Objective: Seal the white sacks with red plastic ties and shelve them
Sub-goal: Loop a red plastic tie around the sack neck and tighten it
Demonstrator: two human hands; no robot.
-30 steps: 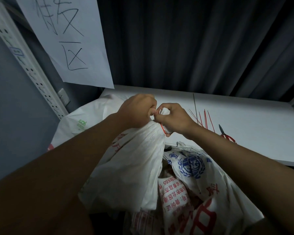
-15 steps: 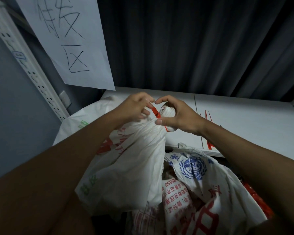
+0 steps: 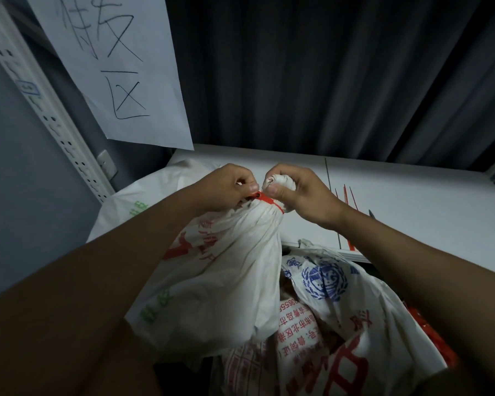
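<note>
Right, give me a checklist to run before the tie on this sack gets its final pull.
1. Sack neck gathered: ok, the right hand grips the bunched top of the white sack.
2. Red tie looped round the neck: ok, it circles just under the bunch.
3. Tie end held: ok, the left hand pinches it at the neck.
4. Tie locked tight: cannot tell, the fingers hide the lock.
5. Spare red ties within reach: ok, they lie on the white shelf.
6. Next sack: not ok, no tie is visible on it.
</note>
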